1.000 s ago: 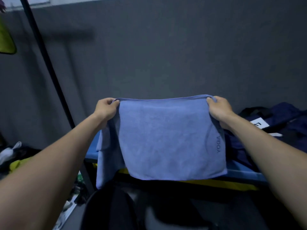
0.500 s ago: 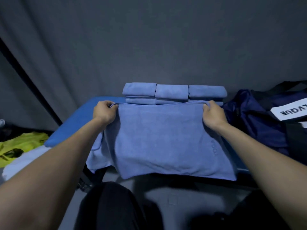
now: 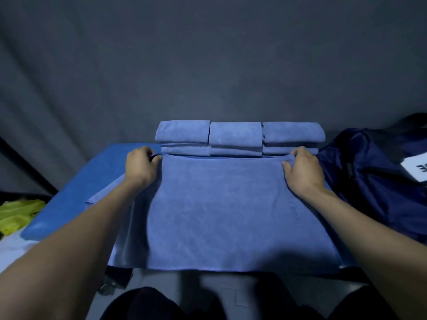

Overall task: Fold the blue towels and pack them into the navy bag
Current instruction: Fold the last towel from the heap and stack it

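The left hand (image 3: 141, 166) pinches the far left corner of a blue towel (image 3: 221, 211), and the right hand (image 3: 301, 172) pinches its far right corner. The towel lies spread flat on the blue bench (image 3: 76, 188), its near edge hanging over the front. Just behind the held edge sit folded towels (image 3: 239, 138), stacked in three side-by-side piles. The navy bag (image 3: 369, 179) lies just right of the towel, a white label (image 3: 416, 167) on top. Left of the bench, lower down, lies yellow-green fabric (image 3: 18, 215). A dark grey wall (image 3: 208, 65) stands behind.
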